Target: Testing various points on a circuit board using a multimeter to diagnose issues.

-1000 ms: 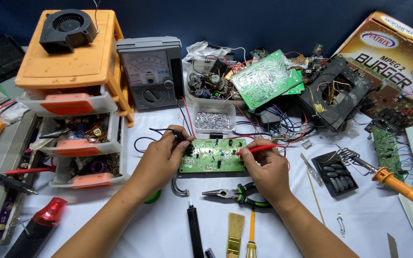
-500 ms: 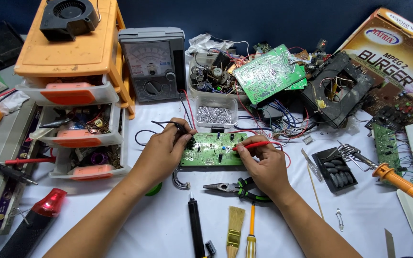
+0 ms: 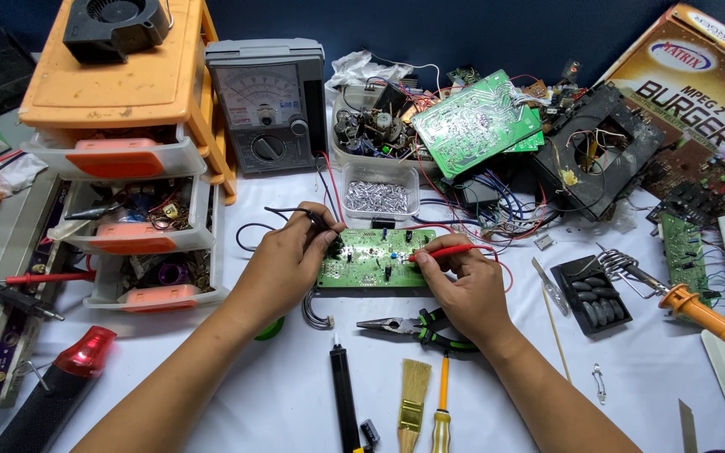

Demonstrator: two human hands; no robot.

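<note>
Green circuit board (image 3: 375, 258): left hand (image 3: 291, 256) pinching black probe (image 3: 316, 220), right hand (image 3: 463, 281) pinching red probe (image 3: 440, 252); both staying planted, contacts unchanged, testing continuing.

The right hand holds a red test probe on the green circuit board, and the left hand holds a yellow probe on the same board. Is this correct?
Not quite. The right hand does hold the red test probe on the green circuit board, but the probe in the left hand is black, not yellow. The head view shows this.
</note>
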